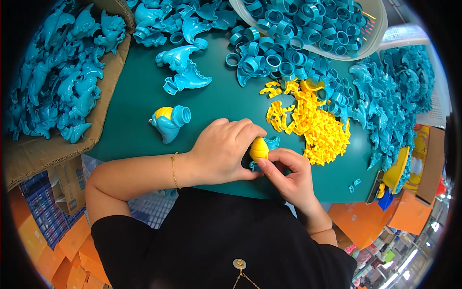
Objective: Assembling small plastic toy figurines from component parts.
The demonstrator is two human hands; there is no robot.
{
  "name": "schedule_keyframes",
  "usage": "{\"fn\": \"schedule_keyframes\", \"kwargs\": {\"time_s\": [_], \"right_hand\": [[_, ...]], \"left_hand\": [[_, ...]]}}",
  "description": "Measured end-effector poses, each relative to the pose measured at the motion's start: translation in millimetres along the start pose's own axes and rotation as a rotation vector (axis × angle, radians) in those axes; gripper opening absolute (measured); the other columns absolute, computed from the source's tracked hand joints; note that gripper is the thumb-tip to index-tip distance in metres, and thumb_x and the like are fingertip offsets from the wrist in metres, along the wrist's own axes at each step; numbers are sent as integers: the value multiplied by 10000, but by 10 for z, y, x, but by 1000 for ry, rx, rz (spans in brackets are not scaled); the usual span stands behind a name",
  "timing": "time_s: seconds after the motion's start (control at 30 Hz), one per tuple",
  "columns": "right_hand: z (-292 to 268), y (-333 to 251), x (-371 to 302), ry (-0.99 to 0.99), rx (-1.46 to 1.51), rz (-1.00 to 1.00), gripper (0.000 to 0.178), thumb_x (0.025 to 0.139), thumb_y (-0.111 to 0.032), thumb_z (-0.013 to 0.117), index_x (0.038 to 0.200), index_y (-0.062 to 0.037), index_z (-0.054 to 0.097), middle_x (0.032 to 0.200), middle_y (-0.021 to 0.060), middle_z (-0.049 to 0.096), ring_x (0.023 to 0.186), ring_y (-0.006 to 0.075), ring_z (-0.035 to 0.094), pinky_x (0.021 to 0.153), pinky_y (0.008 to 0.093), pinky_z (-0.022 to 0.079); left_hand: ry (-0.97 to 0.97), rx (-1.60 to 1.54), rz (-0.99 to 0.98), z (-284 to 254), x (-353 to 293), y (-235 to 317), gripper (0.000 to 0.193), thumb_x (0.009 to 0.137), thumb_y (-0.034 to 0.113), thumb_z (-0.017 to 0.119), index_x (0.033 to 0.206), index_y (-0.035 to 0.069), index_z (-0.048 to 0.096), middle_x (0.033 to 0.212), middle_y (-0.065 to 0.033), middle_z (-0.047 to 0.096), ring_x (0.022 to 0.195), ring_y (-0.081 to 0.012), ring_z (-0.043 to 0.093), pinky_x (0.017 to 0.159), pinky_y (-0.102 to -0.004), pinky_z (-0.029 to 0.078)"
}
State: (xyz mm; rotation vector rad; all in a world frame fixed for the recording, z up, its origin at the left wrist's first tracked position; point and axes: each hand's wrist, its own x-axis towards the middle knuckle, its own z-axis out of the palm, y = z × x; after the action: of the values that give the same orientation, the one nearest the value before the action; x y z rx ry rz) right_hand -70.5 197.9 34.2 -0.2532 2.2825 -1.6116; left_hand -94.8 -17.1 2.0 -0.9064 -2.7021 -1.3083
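Note:
Near the table's front edge, both my hands are closed around one small part. A yellow ribbed, egg-shaped plastic piece [259, 150] stands between their fingertips, with a teal plastic shell [272, 143] just behind it. My left hand [224, 149] grips from the left, its fingers curled over and hiding much of the shell. The thumb and index finger of my right hand [293, 174] press on the lower end of the yellow piece. To the left lies an assembled teal-and-yellow toy figure [169, 121] with a threaded round neck.
A cardboard box [111, 79] of teal shells stands at the left. Loose shells [185, 72] lie farther back. A white tub [380, 36] of teal rings is at the back right, beside a heap of small yellow parts [320, 127]. More teal shells [390, 91] pile up at right.

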Motion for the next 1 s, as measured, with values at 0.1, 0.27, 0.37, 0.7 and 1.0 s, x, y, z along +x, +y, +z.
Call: {"fn": "schedule_keyframes", "kwargs": {"time_s": [0.1,0.27,0.37,0.7,1.0], "right_hand": [[19,-30,4,-1,-34,52,116,921,-120,802,916,-25,736,722,31,610,537,82,464,496,280,336],[9,-107,90,-40,-256,-67,131,881,-135,827,894,-40,738,734,51,629,530,139,517,502,302,385],[-89,-108,75,-82,-214,11,118,880,-87,821,890,-15,729,827,34,685,624,91,541,539,246,378],[-230,59,345,227,-663,-293,142,833,-42,833,961,-26,773,901,104,714,747,260,697,644,338,541],[-301,-134,176,272,-730,-416,161,789,-15,835,920,-60,753,887,63,700,805,265,654,709,378,488]], "left_hand": [[17,-9,7,14,-8,-10,720,617,315,947,1211,116,592,1052,-61,643,923,-254,669,762,-381,471],[2,-14,13,-4,-25,-37,704,633,316,941,1213,111,598,1078,-70,649,963,-255,675,795,-383,485],[-2,-8,36,-24,-23,-35,705,654,341,944,1222,108,599,1116,-74,655,1005,-256,677,829,-381,492],[-85,-25,57,-72,4,-39,759,661,373,965,1259,113,576,1196,-58,665,1068,-250,680,853,-382,489],[-104,-33,31,-98,6,-32,757,666,375,964,1250,112,561,1163,-57,670,1009,-257,681,816,-386,479]]}}
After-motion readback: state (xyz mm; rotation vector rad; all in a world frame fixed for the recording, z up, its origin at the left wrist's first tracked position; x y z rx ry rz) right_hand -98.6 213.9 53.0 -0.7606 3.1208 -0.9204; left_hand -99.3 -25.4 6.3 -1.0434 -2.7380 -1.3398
